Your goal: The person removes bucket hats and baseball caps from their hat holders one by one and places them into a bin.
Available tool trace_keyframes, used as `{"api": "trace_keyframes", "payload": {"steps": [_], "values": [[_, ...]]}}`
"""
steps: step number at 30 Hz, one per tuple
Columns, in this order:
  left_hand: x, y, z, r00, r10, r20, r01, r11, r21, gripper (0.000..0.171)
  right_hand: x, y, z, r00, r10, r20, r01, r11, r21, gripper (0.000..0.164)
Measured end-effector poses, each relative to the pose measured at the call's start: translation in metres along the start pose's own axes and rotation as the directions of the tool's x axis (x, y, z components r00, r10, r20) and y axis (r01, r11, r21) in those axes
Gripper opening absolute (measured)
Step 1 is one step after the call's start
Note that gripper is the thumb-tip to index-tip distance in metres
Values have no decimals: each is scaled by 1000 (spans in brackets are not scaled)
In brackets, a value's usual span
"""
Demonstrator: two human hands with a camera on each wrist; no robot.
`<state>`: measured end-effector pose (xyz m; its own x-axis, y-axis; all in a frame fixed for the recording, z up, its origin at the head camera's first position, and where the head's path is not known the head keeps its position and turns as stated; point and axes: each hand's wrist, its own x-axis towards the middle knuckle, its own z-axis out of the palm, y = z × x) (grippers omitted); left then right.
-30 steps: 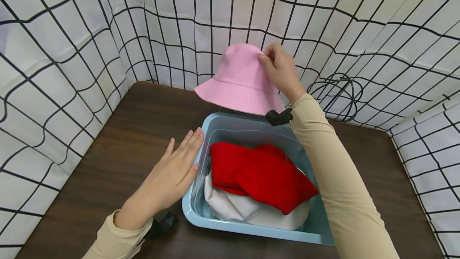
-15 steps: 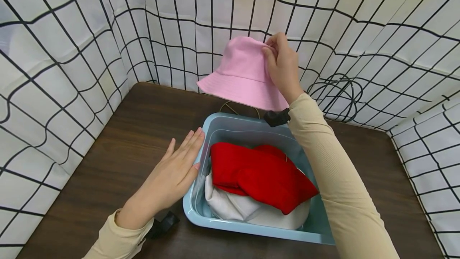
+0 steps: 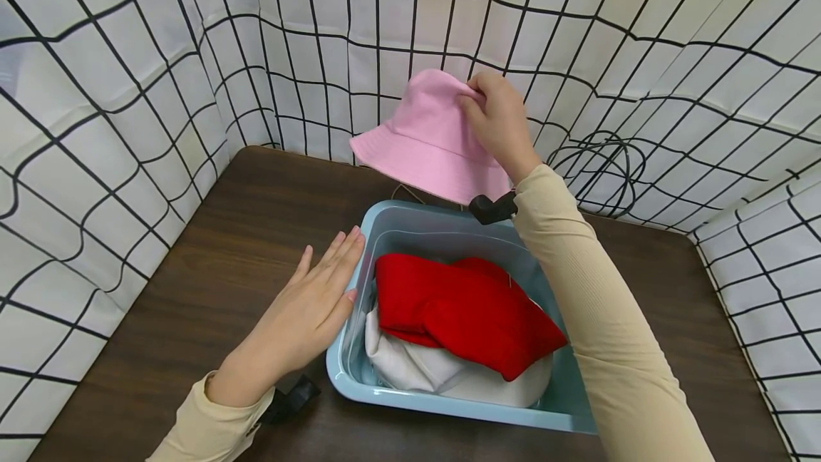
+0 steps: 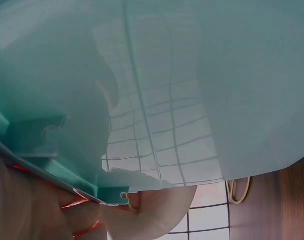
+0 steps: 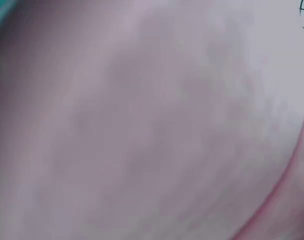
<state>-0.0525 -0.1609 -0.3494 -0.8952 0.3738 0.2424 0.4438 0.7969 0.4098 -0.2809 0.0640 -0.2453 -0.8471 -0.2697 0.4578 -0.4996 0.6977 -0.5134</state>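
Note:
A pink bucket hat (image 3: pixel 430 141) hangs tilted above the back rim of a light blue plastic basin (image 3: pixel 462 408). My right hand (image 3: pixel 500 116) pinches the side of its crown between thumb and fingers. Flat and straight-fingered, my left hand (image 3: pixel 311 309) rests against the basin's left side, with its fingertips at the rim. Inside the basin, a red folded cloth item (image 3: pixel 462 312) lies over a white one (image 3: pixel 430 369). The basin's outer wall (image 4: pixel 262 90) fills most of the left wrist view. A blurred pale pink surface (image 5: pixel 141 120) takes up the right wrist view.
The basin stands on a dark brown wooden table (image 3: pixel 244 234). White panels with black grid lines (image 3: pixel 308 41) enclose the back and sides. Coiled black cable (image 3: pixel 603 170) lies at the back right. A thin tan loop (image 3: pixel 410 193) shows behind the basin.
The right hand raised the hat slightly, then lowered it a little and tilted it more. The left hand and the basin have kept their places.

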Motion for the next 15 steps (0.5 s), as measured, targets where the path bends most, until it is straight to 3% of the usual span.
{"api": "trace_keyframes", "payload": {"steps": [7,11,15], "values": [[0,0,1,1000,-2,1,2,1000,0,64,-1,0,1,999,23,23,-20,993,-115,25],[-1,-1,1,1000,-1,1,1,1000,0,64,-2,2,1,999,-44,-14,41,986,-163,26],[0,-1,0,1000,-5,6,5,1000,-4,64,-2,2,0,993,-106,-50,98,985,-143,27]]}}
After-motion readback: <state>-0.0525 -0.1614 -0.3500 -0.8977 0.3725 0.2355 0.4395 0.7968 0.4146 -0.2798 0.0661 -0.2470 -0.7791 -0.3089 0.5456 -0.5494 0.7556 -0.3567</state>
